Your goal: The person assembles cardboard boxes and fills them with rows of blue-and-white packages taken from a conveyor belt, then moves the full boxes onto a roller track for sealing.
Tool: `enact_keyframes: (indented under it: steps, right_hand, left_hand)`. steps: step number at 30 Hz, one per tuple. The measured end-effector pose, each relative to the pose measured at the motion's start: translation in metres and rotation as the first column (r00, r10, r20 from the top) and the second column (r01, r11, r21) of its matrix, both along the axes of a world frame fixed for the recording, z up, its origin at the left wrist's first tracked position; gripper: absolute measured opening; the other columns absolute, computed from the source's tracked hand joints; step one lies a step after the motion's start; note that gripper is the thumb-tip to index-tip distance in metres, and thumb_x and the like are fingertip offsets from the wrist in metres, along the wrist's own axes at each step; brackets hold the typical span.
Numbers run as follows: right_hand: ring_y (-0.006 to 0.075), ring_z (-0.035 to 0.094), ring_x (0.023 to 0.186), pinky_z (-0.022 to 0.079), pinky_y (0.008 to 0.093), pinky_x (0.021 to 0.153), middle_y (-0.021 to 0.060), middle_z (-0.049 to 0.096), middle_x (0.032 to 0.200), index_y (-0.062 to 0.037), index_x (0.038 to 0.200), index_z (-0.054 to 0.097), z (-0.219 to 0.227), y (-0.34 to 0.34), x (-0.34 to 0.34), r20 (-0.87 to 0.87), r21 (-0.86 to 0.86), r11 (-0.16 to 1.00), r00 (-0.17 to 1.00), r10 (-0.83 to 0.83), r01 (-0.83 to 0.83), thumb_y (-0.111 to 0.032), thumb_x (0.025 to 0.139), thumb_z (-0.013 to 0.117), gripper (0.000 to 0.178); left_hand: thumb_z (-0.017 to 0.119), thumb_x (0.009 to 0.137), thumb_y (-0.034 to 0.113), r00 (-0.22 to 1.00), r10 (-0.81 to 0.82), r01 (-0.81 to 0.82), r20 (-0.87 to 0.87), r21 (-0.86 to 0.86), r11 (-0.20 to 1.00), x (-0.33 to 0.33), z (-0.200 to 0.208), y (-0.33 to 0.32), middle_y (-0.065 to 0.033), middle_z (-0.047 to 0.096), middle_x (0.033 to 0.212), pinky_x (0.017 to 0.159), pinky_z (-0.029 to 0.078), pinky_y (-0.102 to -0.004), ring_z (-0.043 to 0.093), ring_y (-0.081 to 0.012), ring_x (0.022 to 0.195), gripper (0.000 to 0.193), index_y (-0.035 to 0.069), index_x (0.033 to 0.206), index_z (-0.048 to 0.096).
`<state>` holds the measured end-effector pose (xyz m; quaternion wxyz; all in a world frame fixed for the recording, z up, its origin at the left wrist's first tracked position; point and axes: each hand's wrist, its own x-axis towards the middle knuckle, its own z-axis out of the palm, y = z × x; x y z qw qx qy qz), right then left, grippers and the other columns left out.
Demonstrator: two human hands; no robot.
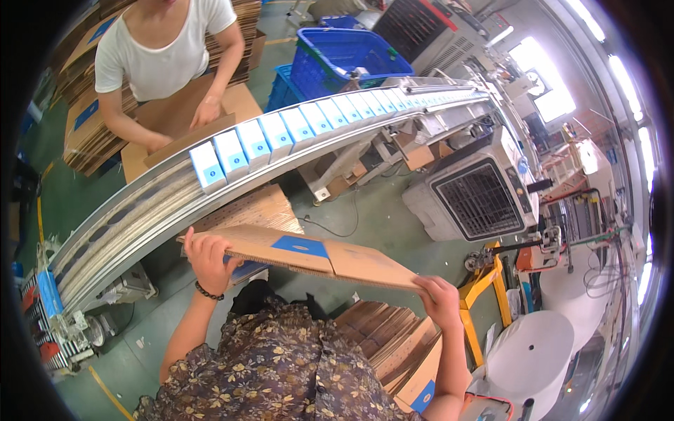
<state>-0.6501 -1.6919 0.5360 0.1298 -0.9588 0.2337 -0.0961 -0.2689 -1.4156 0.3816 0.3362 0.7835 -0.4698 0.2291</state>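
A flattened cardboard box (372, 265), brown with a blue printed patch, stretches between my hands in front of my body. My left hand (208, 256) grips its left end, the thumb below and the fingers over the top edge. At the opposite end my right hand (439, 298) pinches the corner. The sheet is creased near its middle and tilts down to the right. Just beyond it, a cardboard stack (260, 210) lies under the conveyor. More folded cartons (379, 330) are piled beside me at the lower right.
A curved conveyor (140, 217) carries a row of small white and blue boxes (256, 144). Across it, a person in a white shirt (165, 56) handles an open carton. Blue crates (344, 56), an air cooler (470, 196), a yellow pallet jack (491, 302) and large white rolls (530, 347) stand around.
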Motion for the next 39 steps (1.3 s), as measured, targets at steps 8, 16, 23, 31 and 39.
enact_keyframes:
  steps: [8, 16, 23, 31, 39]
  right_hand:
    - [0.0347, 0.062, 0.099, 0.05, 0.0425, 0.086, 0.0144, 0.066, 0.11, -0.0114, 0.133, 0.055, -0.08, -0.083, 0.127, -0.438, 0.482, 0.748, 0.613, 0.657, -0.457, -0.043, 0.098, 0.048, 0.047]
    - [0.0332, 0.065, 0.085, 0.054, 0.0422, 0.07, 0.0151, 0.065, 0.091, -0.0097, 0.126, 0.055, -0.085, -0.151, 0.2, -0.514, 0.181, 0.779, 0.617, 0.595, -0.6, -0.034, 0.097, 0.051, 0.038]
    - [0.0381, 0.065, 0.069, 0.052, 0.049, 0.062, 0.0199, 0.067, 0.076, 0.0046, 0.127, 0.048, -0.076, -0.223, 0.229, -0.472, 0.116, 0.91, 0.784, 0.403, -0.398, -0.027, 0.092, 0.057, 0.049]
    - [0.0407, 0.066, 0.078, 0.055, 0.0455, 0.073, 0.0276, 0.066, 0.094, 0.0136, 0.138, 0.032, -0.179, -0.149, 0.233, -0.375, 0.539, 0.767, 0.716, 0.589, -0.348, -0.044, 0.097, 0.049, 0.073]
    - [0.0383, 0.045, 0.129, 0.032, 0.0513, 0.111, 0.0235, 0.045, 0.141, -0.0134, 0.142, 0.041, -0.124, -0.185, 0.162, -0.479, 0.593, 0.651, 0.443, 0.758, -0.473, -0.049, 0.099, 0.044, 0.056]
  left_hand:
    - [0.042, 0.097, 0.047, 0.983, 0.148, -0.129, -0.11, 0.162, 0.978, 0.017, 0.008, -0.025, -0.0042, 0.06, 0.111, 0.114, 0.014, -0.0562, 0.048, -0.0282, 0.116, 0.043, 0.018, 0.11, 0.071]
    - [0.048, 0.086, 0.017, 0.893, 0.41, -0.392, -0.188, 0.124, 0.911, -0.011, 0.013, -0.053, -0.007, 0.05, 0.143, 0.117, -0.001, -0.0544, 0.03, -0.0319, 0.141, 0.036, 0.021, 0.113, 0.071]
    - [0.049, 0.065, -0.003, 0.918, 0.046, 0.0, -0.394, 0.117, 0.993, -0.028, 0.077, -0.099, -0.0041, 0.049, 0.145, 0.117, -0.002, -0.0541, 0.021, -0.0324, 0.147, 0.051, 0.026, 0.097, 0.076]
    - [0.057, 0.085, 0.016, 0.854, -0.318, 0.482, -0.412, 0.397, 0.781, -0.042, -0.005, -0.205, -0.0062, 0.026, 0.158, 0.118, 0.017, -0.053, 0.021, -0.0321, 0.146, 0.067, 0.027, 0.148, 0.037]
    - [0.053, 0.095, 0.038, 0.827, -0.498, 0.534, -0.262, 0.646, 0.546, 0.011, -0.065, -0.229, -0.0071, 0.042, 0.147, 0.118, 0.023, -0.0498, 0.023, -0.0327, 0.145, 0.045, 0.015, 0.134, 0.053]
